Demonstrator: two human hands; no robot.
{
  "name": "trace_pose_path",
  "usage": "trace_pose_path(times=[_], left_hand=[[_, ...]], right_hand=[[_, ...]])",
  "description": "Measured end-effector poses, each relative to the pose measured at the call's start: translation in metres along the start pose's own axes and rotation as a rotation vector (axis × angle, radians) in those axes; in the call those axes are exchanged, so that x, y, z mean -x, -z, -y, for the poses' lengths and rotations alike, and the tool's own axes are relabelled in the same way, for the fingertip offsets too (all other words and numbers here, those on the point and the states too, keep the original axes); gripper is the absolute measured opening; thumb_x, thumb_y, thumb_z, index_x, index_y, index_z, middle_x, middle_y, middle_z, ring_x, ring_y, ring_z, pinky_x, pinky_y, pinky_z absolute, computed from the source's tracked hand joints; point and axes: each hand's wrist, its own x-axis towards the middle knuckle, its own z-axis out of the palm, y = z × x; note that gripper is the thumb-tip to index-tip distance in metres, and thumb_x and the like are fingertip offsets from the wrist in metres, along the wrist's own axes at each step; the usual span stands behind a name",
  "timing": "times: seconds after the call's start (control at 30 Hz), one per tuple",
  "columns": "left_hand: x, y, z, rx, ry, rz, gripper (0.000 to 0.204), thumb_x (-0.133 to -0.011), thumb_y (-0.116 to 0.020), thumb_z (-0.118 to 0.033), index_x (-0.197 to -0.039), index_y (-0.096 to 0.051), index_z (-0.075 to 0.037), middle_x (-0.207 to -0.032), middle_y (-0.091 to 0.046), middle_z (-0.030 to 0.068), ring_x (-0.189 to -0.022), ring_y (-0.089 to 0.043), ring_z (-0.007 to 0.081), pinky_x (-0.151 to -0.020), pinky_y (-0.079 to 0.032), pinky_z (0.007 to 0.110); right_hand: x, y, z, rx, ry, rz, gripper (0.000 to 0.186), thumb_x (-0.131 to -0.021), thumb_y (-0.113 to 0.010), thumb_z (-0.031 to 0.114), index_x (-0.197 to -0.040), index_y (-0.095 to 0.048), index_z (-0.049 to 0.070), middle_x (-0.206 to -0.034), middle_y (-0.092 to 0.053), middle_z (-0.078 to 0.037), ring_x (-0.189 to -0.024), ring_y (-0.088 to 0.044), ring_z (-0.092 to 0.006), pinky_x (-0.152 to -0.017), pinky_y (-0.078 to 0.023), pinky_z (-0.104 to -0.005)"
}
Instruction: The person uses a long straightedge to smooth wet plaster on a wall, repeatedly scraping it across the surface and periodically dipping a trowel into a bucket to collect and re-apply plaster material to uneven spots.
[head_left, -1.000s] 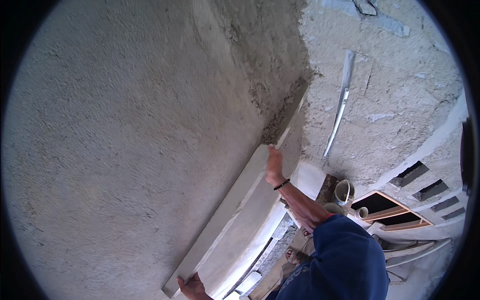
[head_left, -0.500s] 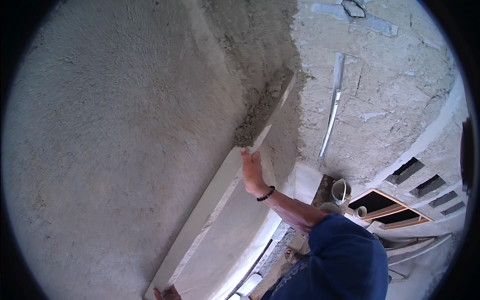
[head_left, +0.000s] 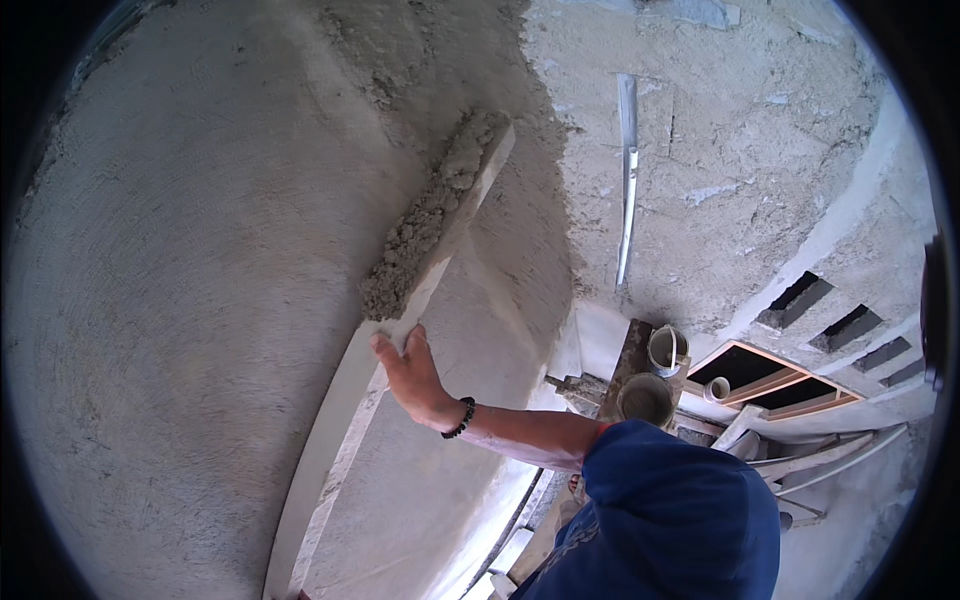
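A long, pale straightedge [head_left: 335, 430] lies slantwise against the freshly plastered wall [head_left: 200, 300]. Wet grey mortar [head_left: 425, 225] is heaped along the upper stretch of its edge. My right hand [head_left: 412, 380], with a dark beaded bracelet at the wrist, is closed on the straightedge near the lower end of that heap, thumb and fingers at its edge. Of my left hand [head_left: 304, 596] only a sliver shows at the bottom of the picture, against the straightedge's lower end; its fingers are mostly cut off.
Rougher, paler wall [head_left: 720, 180] with a whitish conduit [head_left: 628, 190] adjoins the wet plaster on the right. Lower right, a bucket [head_left: 668, 350] and a round mortar tub [head_left: 645, 400] stand on a plank. Beside them is a wooden-framed opening [head_left: 765, 385]; dark slots [head_left: 795, 300] pierce the wall.
The straightedge and my right hand have moved left across the wall, and more mortar is piled on its edge. My left hand has slipped almost out of the picture. The view has shifted somewhat.
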Motion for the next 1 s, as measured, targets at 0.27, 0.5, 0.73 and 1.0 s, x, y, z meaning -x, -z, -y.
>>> trace_pose_path(times=[0.27, 0.5, 0.73, 1.0], left_hand=[[0.058, -0.005, 0.135, -0.485, -0.43, -0.014, 0.036, -0.074, -0.065, -0.023, -0.093, -0.052, 0.005, -0.077, -0.058, 0.0094, -0.06, -0.053, 0.0194, -0.066, -0.05, 0.032], [0.046, 0.059, 0.138, -0.548, -0.268, 0.146, 0.037, -0.079, -0.057, -0.024, -0.104, -0.049, 0.002, -0.092, -0.058, 0.0126, -0.072, -0.054, 0.0189, -0.065, -0.048, 0.033], [0.078, 0.083, 0.182, -0.628, -0.456, 0.026, 0.031, -0.084, -0.048, -0.029, -0.104, -0.053, -0.005, -0.098, -0.058, 0.012, -0.088, -0.054, 0.0265, -0.075, -0.045, 0.042], [0.127, 0.052, 0.246, -0.579, -0.19, 0.254, 0.038, -0.076, -0.06, -0.021, -0.11, -0.052, -0.005, -0.105, -0.057, 0.0108, -0.095, -0.053, 0.0244, -0.079, -0.044, 0.038]], right_hand=[[0.038, 0.075, 0.002, -0.136, -0.252, 0.063, 0.035, -0.083, -0.057, 0.027, -0.083, -0.034, 0.001, -0.079, -0.042, -0.006, -0.067, -0.044, -0.0075, -0.054, -0.047, -0.0249], [0.092, 0.186, -0.04, -0.246, -0.479, -0.077, 0.037, -0.082, -0.059, 0.029, -0.1, -0.038, 0.005, -0.088, -0.048, -0.005, -0.076, -0.055, -0.0103, -0.06, -0.054, -0.0283], [0.15, 0.274, -0.085, -0.309, -0.734, -0.166, 0.027, -0.086, -0.049, 0.027, -0.098, -0.053, 0.003, -0.092, -0.059, -0.01, -0.085, -0.059, -0.0211, -0.073, -0.05, -0.0406], [0.199, 0.359, -0.141, -0.529, -0.902, -0.428, 0.031, -0.086, -0.046, 0.026, -0.105, -0.049, 0.002, -0.103, -0.054, -0.011, -0.093, -0.055, -0.026, -0.082, -0.043, -0.0447]])
